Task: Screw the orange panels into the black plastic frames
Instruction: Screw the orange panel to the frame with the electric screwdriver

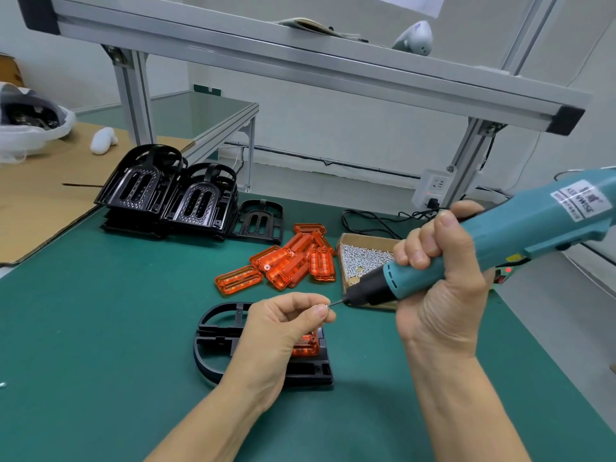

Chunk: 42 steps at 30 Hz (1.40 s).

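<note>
A black plastic frame (216,341) lies flat on the green mat in front of me, with an orange panel (306,346) seated in its right part, mostly hidden under my left hand. My left hand (283,328) hovers above it and pinches a small silver screw (325,306) at the fingertips. My right hand (440,261) grips a teal electric screwdriver (500,241), its thin bit touching the screw. A pile of loose orange panels (286,261) lies behind the frame. Stacks of black frames (166,195) stand at the back left.
A cardboard box of silver screws (360,258) sits right of the orange pile, under the screwdriver. A black cable (370,218) and a power strip (433,188) lie behind it. Brown cardboard (40,201) covers the left. An aluminium shelf beam (300,58) runs overhead.
</note>
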Tool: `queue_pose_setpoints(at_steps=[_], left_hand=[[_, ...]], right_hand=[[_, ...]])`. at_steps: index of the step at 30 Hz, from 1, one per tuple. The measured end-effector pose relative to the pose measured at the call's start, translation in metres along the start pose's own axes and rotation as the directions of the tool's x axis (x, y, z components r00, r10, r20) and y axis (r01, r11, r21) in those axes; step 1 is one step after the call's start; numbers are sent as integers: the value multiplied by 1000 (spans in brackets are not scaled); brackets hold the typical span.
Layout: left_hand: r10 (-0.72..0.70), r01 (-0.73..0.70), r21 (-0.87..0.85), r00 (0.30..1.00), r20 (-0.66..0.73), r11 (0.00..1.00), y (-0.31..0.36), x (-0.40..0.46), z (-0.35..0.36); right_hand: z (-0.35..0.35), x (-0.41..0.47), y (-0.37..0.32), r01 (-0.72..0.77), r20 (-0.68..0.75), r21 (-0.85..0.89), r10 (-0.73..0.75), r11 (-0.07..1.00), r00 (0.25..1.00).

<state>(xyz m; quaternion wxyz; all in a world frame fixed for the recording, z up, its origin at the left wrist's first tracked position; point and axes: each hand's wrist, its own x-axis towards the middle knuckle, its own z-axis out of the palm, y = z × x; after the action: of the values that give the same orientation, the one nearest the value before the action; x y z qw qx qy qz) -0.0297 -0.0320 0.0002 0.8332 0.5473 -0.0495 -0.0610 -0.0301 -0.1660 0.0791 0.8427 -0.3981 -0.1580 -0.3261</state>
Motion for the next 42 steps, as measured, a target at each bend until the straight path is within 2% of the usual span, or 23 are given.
queue_pose_setpoints(at_steps=[2, 8, 15, 18, 21, 22, 23, 25, 27, 30, 32, 34, 42], left_hand=[[35, -34, 55, 999, -13, 998, -1, 1, 1], [69, -69, 4, 997, -22, 998, -1, 3, -1], [77, -77, 40, 997, 1, 996, 0, 5, -8], [69, -73, 121, 997, 32, 990, 3, 4, -10], [106, -102, 297, 994, 1, 949, 11, 5, -22], [162, -142, 411, 987, -13, 900, 13, 5, -28], [235, -197, 555, 972, 3, 808, 14, 6, -33], [317, -312, 784, 936, 155, 537, 14, 6, -40], [211, -349, 886, 932, 295, 303, 9, 4, -40], [39, -368, 927, 930, 366, 69, -1, 3, -37], [19, -379, 925, 925, 379, 2, -3, 3, -37], [20, -380, 925, 925, 380, -25, -3, 3, -37], [35, -378, 924, 924, 380, -47, -6, 4, -38]], right_hand=[[1, -2, 2, 21, 12, -10, -21, 1000, 1000], [7, -2, 7, 39, -36, 7, -39, 999, 999], [6, -1, 11, 2, -33, 24, -1, 1000, 999], [2, 3, 12, -14, -29, 22, 15, 1000, 999], [-3, 6, 12, -40, 6, -6, 40, 999, 999], [-4, 6, 13, -53, 23, -22, 53, 998, 998], [-6, 7, 14, -67, 37, -46, 69, 997, 997], [-9, 6, 19, -100, 62, -102, 107, 990, 992], [-12, 4, 25, -132, 86, -149, 146, 980, 986], [-14, 1, 34, -164, 108, -202, 188, 966, 976], [-13, 0, 38, -165, 129, -229, 198, 959, 972], [-13, -1, 41, -164, 149, -247, 205, 955, 967], [-13, -1, 47, -150, 214, -302, 220, 941, 952]])
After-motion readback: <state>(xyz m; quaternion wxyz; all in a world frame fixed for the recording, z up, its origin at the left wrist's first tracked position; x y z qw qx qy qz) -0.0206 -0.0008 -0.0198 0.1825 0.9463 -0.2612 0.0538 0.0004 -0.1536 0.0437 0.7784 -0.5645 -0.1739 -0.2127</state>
